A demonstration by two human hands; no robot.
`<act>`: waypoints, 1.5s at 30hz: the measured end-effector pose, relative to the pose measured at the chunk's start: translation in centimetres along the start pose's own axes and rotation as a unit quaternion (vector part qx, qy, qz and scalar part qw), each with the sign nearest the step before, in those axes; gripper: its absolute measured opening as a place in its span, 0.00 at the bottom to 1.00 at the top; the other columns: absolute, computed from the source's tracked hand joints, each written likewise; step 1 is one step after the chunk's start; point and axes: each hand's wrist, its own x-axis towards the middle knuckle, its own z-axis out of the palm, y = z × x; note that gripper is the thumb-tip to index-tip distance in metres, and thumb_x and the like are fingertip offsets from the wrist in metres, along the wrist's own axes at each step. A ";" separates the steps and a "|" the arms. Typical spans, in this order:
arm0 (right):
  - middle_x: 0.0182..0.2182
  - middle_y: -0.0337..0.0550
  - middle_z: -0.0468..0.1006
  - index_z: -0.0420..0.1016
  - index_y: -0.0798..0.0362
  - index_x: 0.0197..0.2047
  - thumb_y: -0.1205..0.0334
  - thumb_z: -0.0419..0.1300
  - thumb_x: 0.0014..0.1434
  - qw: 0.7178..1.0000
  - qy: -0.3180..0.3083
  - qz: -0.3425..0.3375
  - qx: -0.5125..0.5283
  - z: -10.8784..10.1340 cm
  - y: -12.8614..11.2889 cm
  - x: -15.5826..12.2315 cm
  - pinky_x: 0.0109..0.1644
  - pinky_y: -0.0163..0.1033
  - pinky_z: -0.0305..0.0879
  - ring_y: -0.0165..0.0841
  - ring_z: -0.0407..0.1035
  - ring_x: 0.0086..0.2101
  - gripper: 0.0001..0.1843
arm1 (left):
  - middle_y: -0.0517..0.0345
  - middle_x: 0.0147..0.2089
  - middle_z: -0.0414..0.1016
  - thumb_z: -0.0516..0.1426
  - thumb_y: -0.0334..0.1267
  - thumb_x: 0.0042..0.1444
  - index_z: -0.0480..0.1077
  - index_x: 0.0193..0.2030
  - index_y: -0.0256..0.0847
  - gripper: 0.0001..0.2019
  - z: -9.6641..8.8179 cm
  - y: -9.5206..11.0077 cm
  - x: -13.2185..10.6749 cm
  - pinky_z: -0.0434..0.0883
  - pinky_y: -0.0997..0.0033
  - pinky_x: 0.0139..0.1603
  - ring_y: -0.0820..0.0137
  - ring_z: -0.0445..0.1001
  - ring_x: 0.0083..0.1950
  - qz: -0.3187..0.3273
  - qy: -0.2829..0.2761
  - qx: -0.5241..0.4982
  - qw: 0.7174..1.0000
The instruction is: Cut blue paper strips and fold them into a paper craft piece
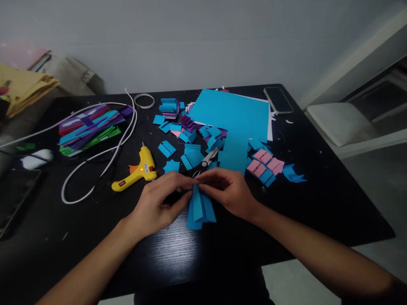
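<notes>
Between my hands, a folded piece of blue paper (199,207) hangs down with its pleats fanned out toward me. My left hand (162,197) pinches its top edge from the left with thumb and fingers. On the other side my right hand (230,192) grips the same top edge, fingers curled. Just beyond the fingertips lies a pair of scissors (210,157), its lower part hidden by my hands. Small folded blue pieces (192,156) are scattered around the scissors. A yellow glue gun (136,171) rests left of my left hand, with a small light lit on it.
Blue sheets (232,114) lie at the back, near a phone (278,100). Pink and blue folded pieces (265,165) sit to the right. On the left are bundled coloured strips (90,127), a looping white cable (68,182), a tape ring (144,101) and a white mouse (37,159).
</notes>
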 end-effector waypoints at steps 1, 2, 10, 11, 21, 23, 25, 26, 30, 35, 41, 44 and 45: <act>0.39 0.44 0.87 0.84 0.51 0.43 0.57 0.73 0.58 1.000 -0.004 -0.001 0.002 0.0 0.0 0.0 0.48 0.40 0.79 0.36 0.82 0.40 0.10 | 0.56 0.46 0.79 0.61 0.24 0.62 0.74 0.56 0.42 0.18 -0.1 0.0 0.0 0.76 0.72 0.47 0.72 0.78 0.45 0.010 -0.008 0.003 1.000; 0.39 0.44 0.87 0.85 0.51 0.42 0.57 0.73 0.58 1.000 -0.009 -0.003 0.004 0.0 -0.1 0.0 0.48 0.40 0.79 0.35 0.82 0.40 0.09 | 0.54 0.47 0.79 0.61 0.24 0.62 0.74 0.57 0.42 0.18 -0.2 0.1 0.0 0.76 0.71 0.48 0.71 0.78 0.46 0.019 -0.017 0.008 1.000; 0.37 0.41 0.87 0.86 0.49 0.39 0.60 0.74 0.55 0.998 -0.013 0.009 0.055 -0.1 -0.2 0.2 0.47 0.39 0.77 0.34 0.81 0.38 0.07 | 0.52 0.47 0.80 0.61 0.27 0.64 0.72 0.55 0.39 0.13 -0.4 0.2 0.2 0.78 0.73 0.50 0.70 0.81 0.48 0.052 -0.023 0.074 0.996; 0.36 0.41 0.87 0.86 0.49 0.39 0.60 0.75 0.55 0.998 -0.012 0.011 0.064 -0.1 -0.2 0.2 0.46 0.39 0.77 0.33 0.81 0.38 0.07 | 0.53 0.47 0.80 0.61 0.28 0.65 0.72 0.55 0.39 0.13 -0.4 0.2 0.2 0.78 0.73 0.49 0.70 0.81 0.47 0.053 -0.019 0.080 0.995; 0.34 0.40 0.86 0.87 0.49 0.36 0.59 0.77 0.52 0.994 -0.001 0.042 0.102 0.0 -0.5 0.2 0.46 0.39 0.77 0.32 0.80 0.36 0.08 | 0.53 0.47 0.81 0.62 0.28 0.64 0.73 0.54 0.39 0.13 -0.4 0.2 -0.1 0.78 0.73 0.49 0.70 0.82 0.48 0.042 -0.002 0.086 0.995; 0.33 0.40 0.86 0.87 0.49 0.36 0.59 0.77 0.52 0.993 0.000 0.047 0.107 0.1 -0.6 0.2 0.45 0.39 0.77 0.32 0.80 0.35 0.08 | 0.54 0.46 0.81 0.62 0.28 0.64 0.73 0.53 0.40 0.12 -0.3 0.2 -0.1 0.79 0.73 0.48 0.70 0.82 0.47 0.041 0.003 0.079 0.996; 0.33 0.39 0.86 0.87 0.49 0.36 0.58 0.78 0.51 0.993 0.000 0.050 0.111 0.1 -0.7 0.2 0.46 0.39 0.77 0.31 0.80 0.36 0.09 | 0.54 0.46 0.81 0.62 0.28 0.64 0.73 0.53 0.40 0.12 -0.2 0.3 0.0 0.79 0.73 0.47 0.70 0.82 0.46 0.036 0.008 0.075 0.997; 0.34 0.39 0.86 0.87 0.49 0.36 0.58 0.78 0.51 0.992 0.000 0.052 0.112 0.1 -0.7 0.2 0.46 0.39 0.77 0.31 0.80 0.36 0.09 | 0.54 0.46 0.81 0.62 0.28 0.64 0.73 0.52 0.40 0.11 -0.2 0.4 0.0 0.79 0.73 0.47 0.70 0.82 0.46 0.033 0.010 0.074 0.997; 0.33 0.40 0.86 0.86 0.50 0.35 0.56 0.79 0.50 0.991 0.001 0.061 0.121 0.2 -0.8 0.2 0.47 0.40 0.78 0.32 0.80 0.36 0.11 | 0.55 0.45 0.81 0.63 0.28 0.63 0.73 0.50 0.40 0.11 -0.1 0.5 0.0 0.79 0.73 0.45 0.70 0.82 0.45 0.028 0.015 0.077 0.997; 0.34 0.40 0.87 0.86 0.50 0.35 0.55 0.79 0.50 0.992 0.004 0.062 0.113 0.2 -0.8 0.2 0.48 0.42 0.79 0.34 0.81 0.37 0.12 | 0.58 0.40 0.79 0.62 0.28 0.62 0.73 0.50 0.40 0.11 -0.1 0.6 0.0 0.78 0.75 0.40 0.72 0.81 0.40 0.007 0.012 0.079 0.997; 0.37 0.40 0.87 0.85 0.50 0.38 0.58 0.78 0.51 0.992 -0.004 0.052 0.111 0.2 -0.6 0.1 0.51 0.41 0.79 0.34 0.82 0.40 0.12 | 0.60 0.38 0.79 0.62 0.28 0.62 0.74 0.50 0.40 0.11 -0.1 0.8 0.2 0.77 0.77 0.40 0.73 0.80 0.38 0.000 0.010 0.074 0.997; 0.39 0.41 0.87 0.84 0.50 0.40 0.60 0.78 0.51 0.993 -0.001 0.047 0.111 0.2 -0.5 0.1 0.53 0.42 0.79 0.35 0.82 0.42 0.13 | 0.59 0.39 0.79 0.62 0.28 0.63 0.74 0.51 0.40 0.11 -0.2 0.8 0.2 0.77 0.77 0.40 0.73 0.80 0.38 0.001 0.012 0.066 0.998; 0.39 0.41 0.87 0.84 0.50 0.39 0.60 0.78 0.51 0.993 -0.001 0.046 0.111 0.3 -0.5 0.1 0.52 0.41 0.79 0.34 0.82 0.42 0.13 | 0.59 0.39 0.79 0.63 0.29 0.63 0.74 0.51 0.40 0.11 -0.2 0.8 0.2 0.77 0.77 0.40 0.73 0.80 0.38 0.003 0.011 0.063 0.998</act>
